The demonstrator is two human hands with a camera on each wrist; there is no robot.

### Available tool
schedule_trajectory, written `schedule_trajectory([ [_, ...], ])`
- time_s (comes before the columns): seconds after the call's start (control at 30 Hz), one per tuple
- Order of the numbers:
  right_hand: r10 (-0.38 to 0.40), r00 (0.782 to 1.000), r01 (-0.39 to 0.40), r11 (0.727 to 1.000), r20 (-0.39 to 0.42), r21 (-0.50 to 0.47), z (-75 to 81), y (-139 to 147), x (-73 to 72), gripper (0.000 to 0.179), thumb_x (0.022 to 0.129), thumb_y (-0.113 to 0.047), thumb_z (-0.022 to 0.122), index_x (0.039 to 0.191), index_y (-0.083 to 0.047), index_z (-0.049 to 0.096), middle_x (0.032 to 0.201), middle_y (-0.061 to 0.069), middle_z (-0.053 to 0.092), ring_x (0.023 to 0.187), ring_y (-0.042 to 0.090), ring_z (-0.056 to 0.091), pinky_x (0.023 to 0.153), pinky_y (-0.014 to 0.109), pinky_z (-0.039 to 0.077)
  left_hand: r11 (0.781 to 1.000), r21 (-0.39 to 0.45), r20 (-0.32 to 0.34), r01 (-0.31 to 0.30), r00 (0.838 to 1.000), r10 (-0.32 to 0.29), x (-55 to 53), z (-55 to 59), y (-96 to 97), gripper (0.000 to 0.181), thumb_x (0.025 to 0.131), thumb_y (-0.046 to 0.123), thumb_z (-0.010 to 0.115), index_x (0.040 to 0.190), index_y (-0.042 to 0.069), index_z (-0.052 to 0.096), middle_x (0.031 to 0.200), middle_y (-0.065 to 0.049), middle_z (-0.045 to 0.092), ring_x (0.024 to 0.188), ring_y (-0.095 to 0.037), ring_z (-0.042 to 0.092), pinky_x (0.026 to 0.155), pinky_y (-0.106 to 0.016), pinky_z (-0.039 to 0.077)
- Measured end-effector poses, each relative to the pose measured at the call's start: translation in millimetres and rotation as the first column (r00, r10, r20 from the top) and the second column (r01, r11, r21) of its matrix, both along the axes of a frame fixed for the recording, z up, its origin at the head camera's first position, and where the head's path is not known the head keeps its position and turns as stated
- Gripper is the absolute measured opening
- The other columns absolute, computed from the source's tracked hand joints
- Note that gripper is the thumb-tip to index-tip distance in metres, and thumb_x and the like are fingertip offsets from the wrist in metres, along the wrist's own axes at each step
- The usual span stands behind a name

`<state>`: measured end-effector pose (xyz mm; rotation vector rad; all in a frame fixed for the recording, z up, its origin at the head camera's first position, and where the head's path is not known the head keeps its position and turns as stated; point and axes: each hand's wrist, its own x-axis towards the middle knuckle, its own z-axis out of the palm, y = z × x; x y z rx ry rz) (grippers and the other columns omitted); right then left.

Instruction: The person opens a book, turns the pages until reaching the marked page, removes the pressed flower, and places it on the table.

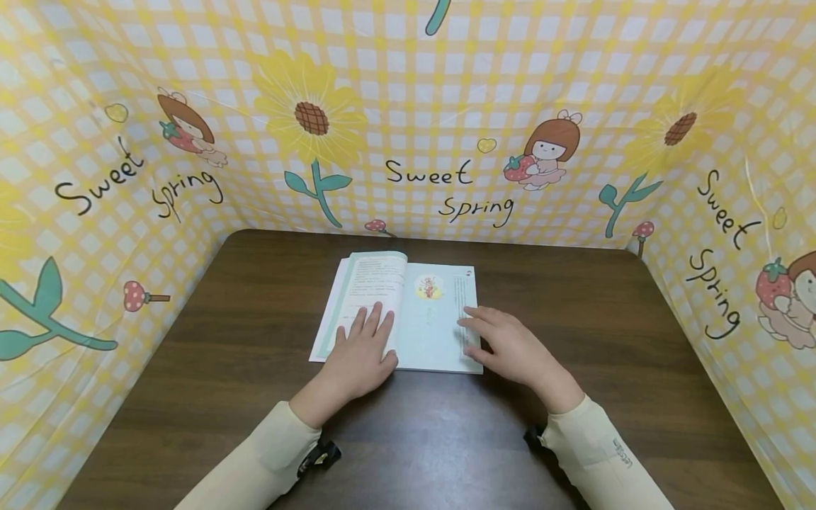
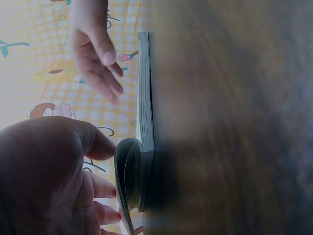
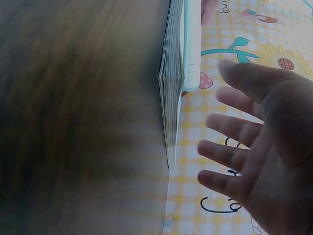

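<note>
An open book (image 1: 436, 343) lies on the dark wooden table, its left pages bowed up near the spine. The right page carries a small yellow and red picture (image 1: 429, 287). My left hand (image 1: 363, 354) rests on the lower part of the left page with fingers spread. In the left wrist view those fingertips meet the curved pages (image 2: 122, 171). My right hand (image 1: 510, 347) hovers over the right edge of the book with fingers extended. In the right wrist view a gap shows between its fingers (image 3: 230, 127) and the thick page block (image 3: 171, 83).
The brown table (image 1: 255, 319) extends around the book on every side. A yellow checked cloth (image 1: 408, 106) with flowers and printed words stands as a wall behind and on both sides. Dark straps (image 1: 319, 457) sit at both sleeve cuffs.
</note>
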<state>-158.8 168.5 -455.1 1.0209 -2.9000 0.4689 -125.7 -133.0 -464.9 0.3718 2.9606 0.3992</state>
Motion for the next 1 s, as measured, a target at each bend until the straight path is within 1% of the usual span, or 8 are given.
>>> schedule_trajectory([
  [0.1, 0.019, 0.996, -0.022, 0.999, 0.090, 0.024, -1.4, 0.5, 1.3, 0.059, 0.094, -0.043, 0.074, 0.144, -0.015, 0.060, 0.158, 0.010, 0.048, 0.147, 0.034, 0.042, 0.119, 0.057, 0.031, 1.000, -0.001, 0.001, 0.000, 1.000, 0.000, 0.3, 0.1, -0.6, 0.075, 0.103, 0.051, 0.049, 0.163, 0.013, 0.028, 0.172, -0.014, 0.015, 0.158, -0.041, 0.011, 0.114, -0.075, 0.020],
  [0.2, 0.031, 0.988, -0.038, 0.999, 0.153, 0.038, -2.9, 0.9, 2.5, 0.066, 0.091, -0.049, 0.075, 0.146, -0.016, 0.058, 0.161, 0.009, 0.044, 0.151, 0.035, 0.036, 0.121, 0.059, 0.025, 1.000, -0.008, 0.008, -0.001, 1.000, 0.001, 0.3, 0.7, -0.9, 0.081, 0.100, 0.058, 0.053, 0.163, 0.013, 0.028, 0.172, -0.014, 0.015, 0.158, -0.041, 0.012, 0.115, -0.074, 0.021],
  [0.37, 0.037, 0.979, -0.048, 0.998, 0.200, 0.050, -4.8, 1.7, 4.1, 0.073, 0.087, -0.053, 0.077, 0.147, -0.015, 0.057, 0.163, 0.010, 0.039, 0.153, 0.036, 0.030, 0.122, 0.061, 0.020, 1.000, -0.017, 0.010, -0.002, 1.000, 0.002, -0.7, 0.3, -1.4, 0.085, 0.098, 0.060, 0.057, 0.163, 0.014, 0.028, 0.171, -0.015, 0.016, 0.157, -0.041, 0.014, 0.114, -0.074, 0.022],
  [0.5, 0.032, 0.979, -0.046, 0.997, 0.203, 0.065, -4.9, 1.4, 4.6, 0.074, 0.087, -0.051, 0.077, 0.147, -0.015, 0.056, 0.164, 0.009, 0.038, 0.154, 0.035, 0.029, 0.122, 0.060, 0.020, 1.000, -0.011, 0.015, -0.006, 1.000, 0.006, -1.4, 0.0, -1.8, 0.086, 0.097, 0.059, 0.059, 0.163, 0.014, 0.028, 0.171, -0.014, 0.017, 0.157, -0.041, 0.015, 0.114, -0.074, 0.023],
  [0.8, 0.034, 0.982, -0.048, 0.996, 0.186, 0.075, -3.8, 0.3, 4.7, 0.065, 0.090, -0.047, 0.076, 0.144, -0.014, 0.060, 0.162, 0.009, 0.042, 0.152, 0.035, 0.033, 0.122, 0.060, 0.021, 1.000, -0.009, 0.017, -0.009, 1.000, 0.009, -1.4, -0.2, -1.9, 0.086, 0.097, 0.059, 0.059, 0.163, 0.014, 0.029, 0.171, -0.015, 0.017, 0.157, -0.042, 0.015, 0.114, -0.074, 0.023],
  [0.9, 0.067, 0.985, -0.080, 0.994, 0.157, 0.078, -3.9, 0.7, 3.9, 0.055, 0.094, -0.044, 0.073, 0.139, -0.013, 0.065, 0.158, 0.009, 0.048, 0.149, 0.033, 0.039, 0.121, 0.061, 0.024, 1.000, -0.010, 0.017, -0.008, 1.000, 0.008, -1.3, -0.3, -2.0, 0.086, 0.097, 0.060, 0.059, 0.163, 0.015, 0.028, 0.171, -0.015, 0.017, 0.157, -0.041, 0.015, 0.114, -0.074, 0.023],
  [1.0, 0.135, 0.986, -0.143, 0.986, 0.097, 0.082, -3.4, 0.9, 2.8, 0.039, 0.097, -0.036, 0.071, 0.128, -0.014, 0.072, 0.150, 0.009, 0.056, 0.144, 0.034, 0.047, 0.117, 0.062, 0.031, 1.000, -0.014, 0.021, -0.008, 1.000, 0.008, -1.4, 0.1, -2.1, 0.086, 0.097, 0.060, 0.059, 0.164, 0.015, 0.027, 0.171, -0.014, 0.016, 0.157, -0.041, 0.014, 0.114, -0.074, 0.022],
])
